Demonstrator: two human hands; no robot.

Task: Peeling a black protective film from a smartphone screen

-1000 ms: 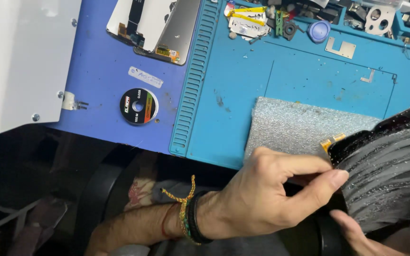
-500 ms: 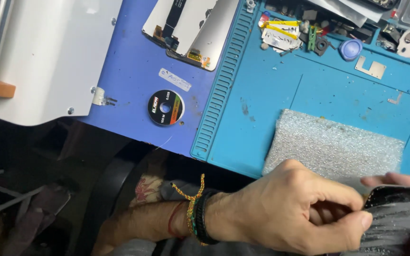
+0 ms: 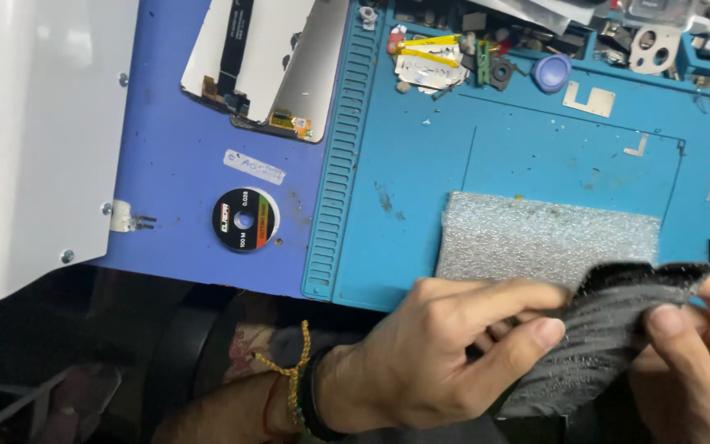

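A blue silicone work mat point(image 3: 536, 156) covers the bench, beside a purple-blue mat point(image 3: 174, 205) and a white machine housing point(image 3: 34, 140) at the far left. Low in the view, one dark grey, crumpled sheet point(image 3: 593, 345) is held between both hands, just in front of a single silvery bubble-wrap pad point(image 3: 544, 234) lying flat on the blue mat. The left hand point(image 3: 445, 353) pinches the sheet's left edge, thumb on top; the right hand point(image 3: 692, 362) grips its right edge, fingers closed on it. One round wire spool point(image 3: 244, 219) sits on the purple-blue mat, two phone display panels point(image 3: 265, 66) lie above it, and one blue cap point(image 3: 550, 72) sits among small parts.
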